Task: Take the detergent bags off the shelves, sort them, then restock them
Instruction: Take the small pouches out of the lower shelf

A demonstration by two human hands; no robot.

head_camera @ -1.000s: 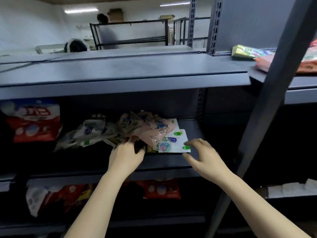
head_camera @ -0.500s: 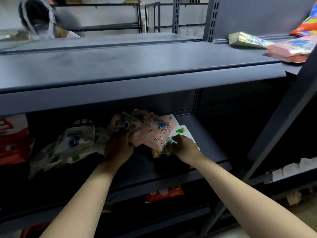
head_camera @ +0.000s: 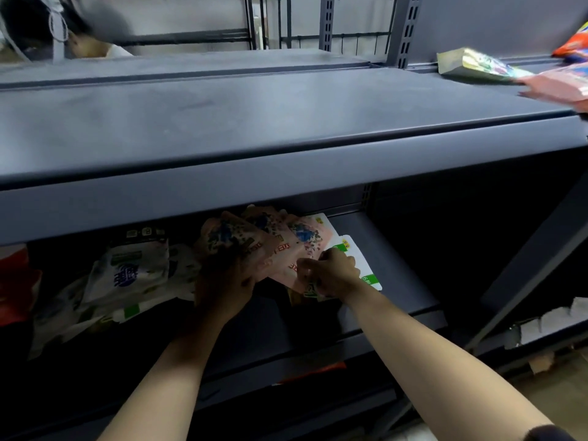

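Several pink detergent bags (head_camera: 280, 246) lie fanned out on the middle shelf (head_camera: 391, 281), over white bags with green labels (head_camera: 359, 259). My left hand (head_camera: 222, 288) grips the left side of the pink stack, fingers curled round its lower edge. My right hand (head_camera: 331, 275) pinches the lower edges of the pink and white bags at the right side of the stack. White and green pouches (head_camera: 127, 275) lie in a loose heap to the left on the same shelf.
The dark shelf above (head_camera: 254, 116) overhangs my hands. On its far right lie a green bag (head_camera: 477, 65) and pink and orange bags (head_camera: 560, 84). Red bags (head_camera: 12, 281) sit at far left. Another person (head_camera: 47, 27) stands behind the shelving. A slanted post (head_camera: 534, 249) crosses at right.
My right hand reached in from the shelf's front and took hold of the bags' lower edges. My view has moved closer and to the right. My left hand stays on the stack.
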